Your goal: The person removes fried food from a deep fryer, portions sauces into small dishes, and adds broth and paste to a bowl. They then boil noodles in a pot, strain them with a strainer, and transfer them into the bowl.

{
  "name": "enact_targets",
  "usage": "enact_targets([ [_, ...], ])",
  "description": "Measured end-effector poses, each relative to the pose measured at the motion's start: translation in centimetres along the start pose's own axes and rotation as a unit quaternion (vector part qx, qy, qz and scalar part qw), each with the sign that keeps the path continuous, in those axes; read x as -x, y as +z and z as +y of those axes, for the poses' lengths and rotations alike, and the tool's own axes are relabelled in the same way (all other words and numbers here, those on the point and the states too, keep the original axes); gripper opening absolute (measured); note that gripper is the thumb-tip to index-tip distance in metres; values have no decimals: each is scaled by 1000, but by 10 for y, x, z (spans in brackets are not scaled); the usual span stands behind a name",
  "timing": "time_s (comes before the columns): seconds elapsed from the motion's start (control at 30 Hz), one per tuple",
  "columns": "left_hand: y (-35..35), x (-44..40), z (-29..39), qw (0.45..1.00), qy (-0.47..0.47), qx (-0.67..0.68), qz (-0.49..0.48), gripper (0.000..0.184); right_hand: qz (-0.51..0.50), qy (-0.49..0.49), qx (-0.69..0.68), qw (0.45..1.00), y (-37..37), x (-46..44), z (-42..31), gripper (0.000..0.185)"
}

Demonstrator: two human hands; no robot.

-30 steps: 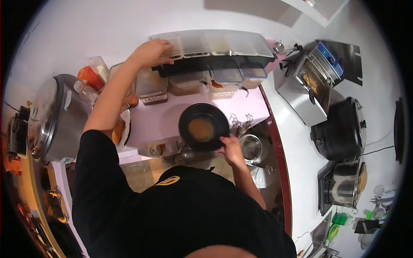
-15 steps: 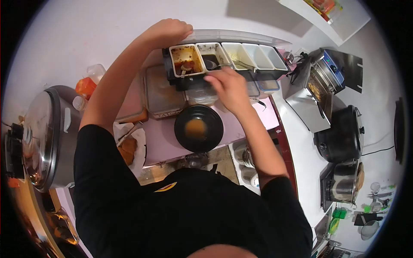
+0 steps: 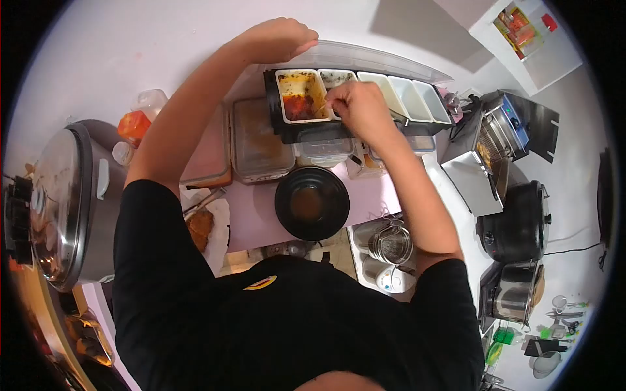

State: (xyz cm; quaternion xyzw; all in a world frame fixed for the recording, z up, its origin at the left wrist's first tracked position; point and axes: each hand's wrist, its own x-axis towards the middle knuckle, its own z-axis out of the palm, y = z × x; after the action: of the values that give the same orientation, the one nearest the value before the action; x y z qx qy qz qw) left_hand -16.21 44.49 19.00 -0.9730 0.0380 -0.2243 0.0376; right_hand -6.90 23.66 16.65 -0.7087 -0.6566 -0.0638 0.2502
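Note:
My left hand [image 3: 283, 38] is closed on the left end of the raised clear lid [image 3: 385, 60] of a black condiment box [image 3: 313, 133]. My right hand [image 3: 358, 107] pinches what looks like a thin spoon handle [image 3: 321, 109] that dips into the first white tub [image 3: 301, 77], which holds red, oily sauce. Its fingers partly cover the second tub [image 3: 338, 77]; the spoon's bowl is hidden. Below stands a black bowl [image 3: 312, 225] with a little brown liquid at its bottom.
Lidded plastic containers [image 3: 264, 140] line the back of the pink counter. At left are a large steel cooker [image 3: 59, 202] and fried food [image 3: 201, 229] on paper with tongs. A deep fryer [image 3: 479, 176] and a black pot [image 3: 512, 221] stand at right.
My right hand has moved from the second tub, with dark sauce, to the edge of the first tub. My left hand still holds up the lid. The whole view has shifted slightly.

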Motion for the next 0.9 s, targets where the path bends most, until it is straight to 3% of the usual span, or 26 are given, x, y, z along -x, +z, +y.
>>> enact_targets([
  [0.03, 0, 0, 0, 1000, 1, 0, -1, 22, 9, -52, -14, 998, -2, -7, 5, 14],
  [0.1, 1, 1, 1, 1000, -5, 5, 4, 22, -7, -51, 0, 999, -3, -19, 9, 18],
  [0.17, 0, 1, 0, 1000, -1, 8, 6, 22, -48, -100, 71, 991, -4, -26, 9, 24],
  [0.27, -1, 2, 1, 1000, 3, 1, 12, 21, -27, -171, 133, 976, -5, -25, 13, 29],
  [0.3, 0, 2, 2, 1000, 4, -10, 16, 21, -28, -171, 131, 976, -7, -22, 13, 29],
  [0.37, 1, 2, 2, 1000, 0, -14, 17, 21, -129, -153, 43, 979, -19, -19, 3, 32],
  [0.47, -1, 1, 2, 1000, -3, -24, 12, 22, -154, -138, 97, 974, 4, -19, 10, 34],
  [0.5, -2, 0, 3, 1000, -7, -29, 5, 22, -155, -135, 96, 974, 11, -19, 17, 34],
  [0.57, -2, 1, 4, 1000, -8, -17, 8, 22, -36, -147, 110, 982, 21, -27, 28, 35],
  [0.9, -1, 1, 4, 1000, -23, -13, -6, 20, -65, -171, 47, 982, -14, -13, 7, 29],
])
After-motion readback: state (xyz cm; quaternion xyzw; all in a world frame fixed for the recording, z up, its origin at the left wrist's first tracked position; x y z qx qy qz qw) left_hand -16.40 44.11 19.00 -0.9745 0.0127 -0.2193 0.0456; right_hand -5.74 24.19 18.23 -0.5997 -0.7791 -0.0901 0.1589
